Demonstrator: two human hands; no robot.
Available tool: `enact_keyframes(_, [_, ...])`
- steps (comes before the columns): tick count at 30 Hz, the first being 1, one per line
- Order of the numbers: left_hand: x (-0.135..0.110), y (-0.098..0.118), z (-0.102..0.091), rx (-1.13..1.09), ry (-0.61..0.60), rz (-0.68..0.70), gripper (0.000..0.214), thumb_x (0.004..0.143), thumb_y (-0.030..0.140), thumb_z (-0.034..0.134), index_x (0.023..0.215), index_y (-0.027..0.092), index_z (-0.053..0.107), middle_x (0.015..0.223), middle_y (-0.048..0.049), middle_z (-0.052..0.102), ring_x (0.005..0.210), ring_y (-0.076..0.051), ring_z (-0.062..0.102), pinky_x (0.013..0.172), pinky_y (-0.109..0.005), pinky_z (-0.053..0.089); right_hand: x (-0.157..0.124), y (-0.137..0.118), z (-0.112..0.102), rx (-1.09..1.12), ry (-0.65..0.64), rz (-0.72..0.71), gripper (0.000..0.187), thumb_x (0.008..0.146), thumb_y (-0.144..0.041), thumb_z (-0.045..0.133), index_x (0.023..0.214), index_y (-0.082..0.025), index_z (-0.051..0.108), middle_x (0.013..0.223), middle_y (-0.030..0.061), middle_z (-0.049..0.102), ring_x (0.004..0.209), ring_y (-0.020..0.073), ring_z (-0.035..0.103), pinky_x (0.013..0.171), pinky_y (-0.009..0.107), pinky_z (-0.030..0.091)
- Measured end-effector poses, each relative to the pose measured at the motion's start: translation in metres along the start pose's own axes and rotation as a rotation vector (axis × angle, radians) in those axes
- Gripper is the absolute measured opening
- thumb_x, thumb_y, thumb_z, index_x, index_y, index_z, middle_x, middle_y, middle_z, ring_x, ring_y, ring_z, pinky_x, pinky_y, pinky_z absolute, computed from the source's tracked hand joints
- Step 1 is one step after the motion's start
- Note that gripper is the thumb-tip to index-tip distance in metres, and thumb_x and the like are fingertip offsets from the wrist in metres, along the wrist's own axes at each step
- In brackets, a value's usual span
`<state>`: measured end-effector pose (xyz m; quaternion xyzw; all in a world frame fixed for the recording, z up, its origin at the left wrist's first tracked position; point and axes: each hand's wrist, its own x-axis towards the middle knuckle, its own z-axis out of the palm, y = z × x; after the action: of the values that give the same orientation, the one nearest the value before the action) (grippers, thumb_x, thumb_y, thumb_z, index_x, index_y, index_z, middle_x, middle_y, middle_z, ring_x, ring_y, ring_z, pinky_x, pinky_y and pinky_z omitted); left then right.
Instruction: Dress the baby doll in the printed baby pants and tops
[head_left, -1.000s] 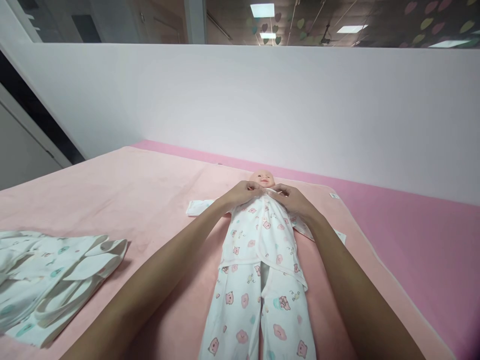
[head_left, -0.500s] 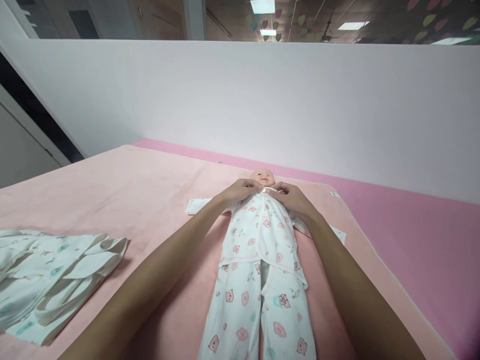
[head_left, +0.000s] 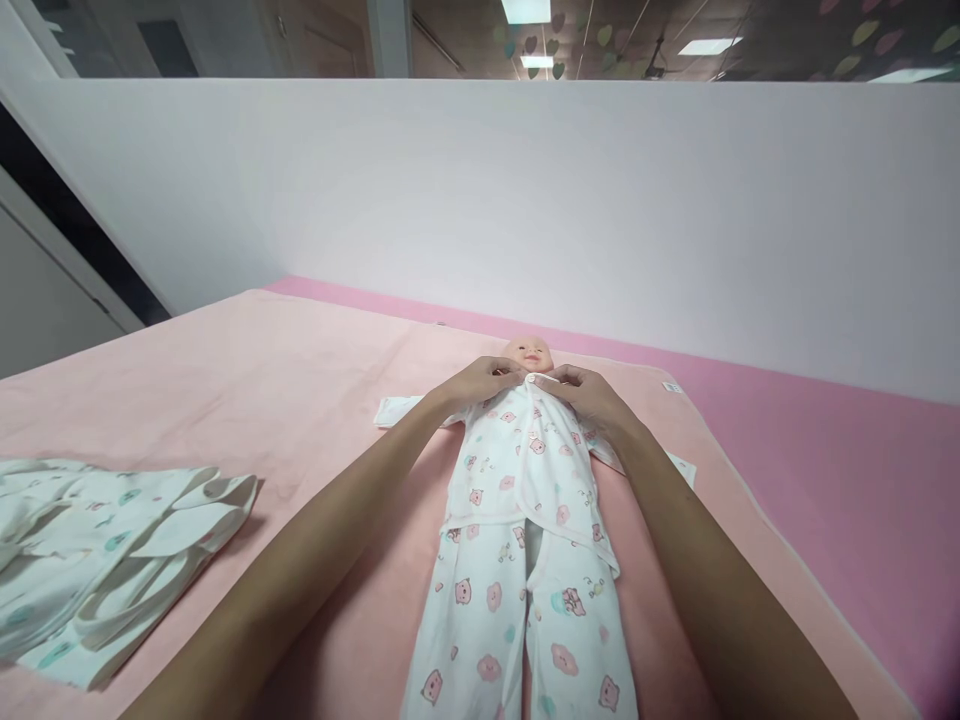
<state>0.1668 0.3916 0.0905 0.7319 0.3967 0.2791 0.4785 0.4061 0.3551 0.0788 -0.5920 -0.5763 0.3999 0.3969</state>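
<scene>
A baby doll point(head_left: 530, 352) lies on its back, its head toward the wall. It wears a white baby shirt point(head_left: 534, 460) printed with pink pigs, over matching trousers point(head_left: 491, 625). At the neckline, my left hand point(head_left: 484, 380) pinches the collar from the left. My right hand point(head_left: 589, 393) pinches the collar from the other side, thumb and finger close to a small round snap point(head_left: 531, 378). Below the chest the shirt front hangs slightly parted over the trousers. The sleeves stretch out to both sides, partly hidden by my forearms.
A pink blanket point(head_left: 315, 350) lies under the doll, on a darker pink surface point(head_left: 847, 470). Folded white printed baby clothes point(head_left: 127, 560) rest at the left. Behind rises a white wall point(head_left: 525, 200).
Both hands stay at the collar with almost no movement; the fingers shift slightly about the snap. The whole view drifts by a few pixels.
</scene>
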Motion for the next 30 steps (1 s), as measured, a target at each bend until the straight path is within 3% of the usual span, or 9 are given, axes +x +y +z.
enact_keyframes(15, [-0.005,0.004,0.007,-0.128,0.010,-0.031,0.034,0.089,0.048,0.073,0.108,0.019,0.076,0.109,-0.0076,0.075,0.102,-0.025,0.068,0.086,-0.034,0.052,-0.002,-0.002,0.006,0.047,0.099,0.025,0.045,0.070,-0.050,0.094,0.104,-0.024,0.081,0.112,0.0073,0.079,0.099,0.0253,0.071,0.079,0.034,0.053])
enact_keyframes(20, [-0.003,0.008,0.014,-0.084,0.066,-0.047,0.032,0.095,0.046,0.067,0.109,0.018,0.075,0.109,-0.0080,0.075,0.100,-0.024,0.067,0.086,-0.033,0.050,0.000,-0.002,0.012,-0.001,0.170,-0.014,0.039,0.079,-0.053,0.084,0.103,-0.023,0.079,0.112,0.0084,0.078,0.100,0.0265,0.069,0.081,0.037,0.053])
enact_keyframes(23, [-0.001,0.001,0.024,0.002,0.166,0.032,0.031,0.097,0.044,0.063,0.111,0.018,0.073,0.111,-0.0084,0.073,0.100,-0.023,0.065,0.088,-0.032,0.049,-0.011,-0.005,0.022,-0.155,0.363,-0.095,0.034,0.087,-0.053,0.073,0.104,-0.023,0.073,0.117,0.0093,0.075,0.092,0.0239,0.068,0.085,0.040,0.053])
enact_keyframes(26, [-0.006,-0.012,0.022,0.217,0.382,0.146,0.037,0.098,0.044,0.060,0.122,0.017,0.066,0.123,-0.0135,0.068,0.113,-0.027,0.062,0.099,-0.037,0.049,-0.038,-0.002,0.020,-0.368,0.483,-0.279,0.034,0.094,-0.052,0.062,0.113,-0.023,0.067,0.127,0.0125,0.067,0.088,0.0232,0.067,0.086,0.042,0.053])
enact_keyframes(28, [-0.016,-0.026,0.007,0.461,0.460,0.177,0.044,0.098,0.047,0.060,0.131,0.019,0.063,0.133,-0.0162,0.064,0.126,-0.032,0.056,0.110,-0.046,0.043,-0.062,0.008,0.003,-0.471,0.465,-0.380,0.035,0.096,-0.052,0.059,0.118,-0.025,0.065,0.129,0.0139,0.066,0.097,0.0271,0.068,0.086,0.043,0.053])
enact_keyframes(30, [-0.031,-0.043,-0.019,0.666,0.445,0.110,0.042,0.099,0.049,0.056,0.129,0.021,0.066,0.140,-0.0164,0.062,0.134,-0.037,0.051,0.117,-0.051,0.037,-0.084,0.025,-0.026,-0.547,0.487,-0.408,0.036,0.096,-0.053,0.059,0.119,-0.025,0.065,0.127,0.0148,0.068,0.106,0.0309,0.067,0.092,0.045,0.052])
